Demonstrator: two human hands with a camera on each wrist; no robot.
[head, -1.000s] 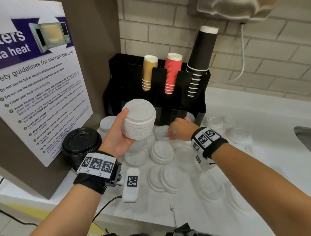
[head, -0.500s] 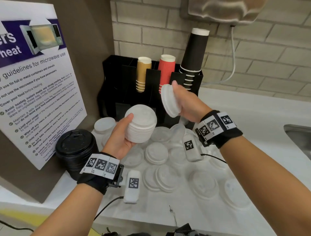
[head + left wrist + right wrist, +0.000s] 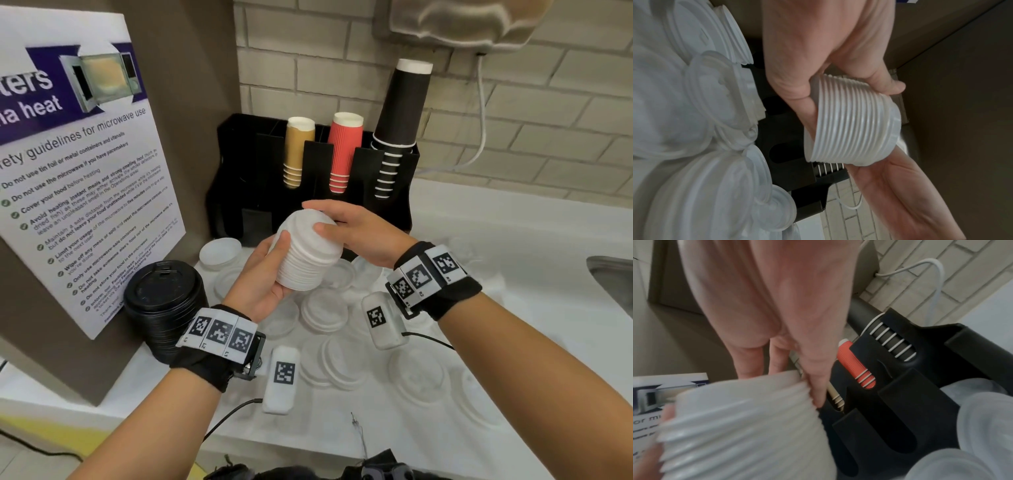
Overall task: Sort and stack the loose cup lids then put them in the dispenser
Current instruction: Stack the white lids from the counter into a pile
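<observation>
My left hand (image 3: 269, 274) grips a tall stack of white lids (image 3: 308, 263) from the side, raised above the counter in front of the black dispenser (image 3: 239, 192). In the left wrist view the thumb and fingers wrap the ribbed stack of lids (image 3: 851, 123). My right hand (image 3: 329, 219) reaches in from the right and pinches a single white lid (image 3: 305, 222) sitting on top of the stack, thumb on its face, fingers over its far edge. Several loose white and clear lids (image 3: 325, 308) lie on the counter below both hands.
A stack of black lids (image 3: 164, 301) stands at the left beside a microwave poster (image 3: 78, 171). The dispenser holds tan cups (image 3: 298, 150), red cups (image 3: 344, 150) and black cups (image 3: 400, 126). A sink edge (image 3: 613, 277) shows at the far right.
My right hand picked one white lid off the counter, lifted it, and brought it left onto the top of the stack. The left hand kept holding the stack, tilting it slightly.
</observation>
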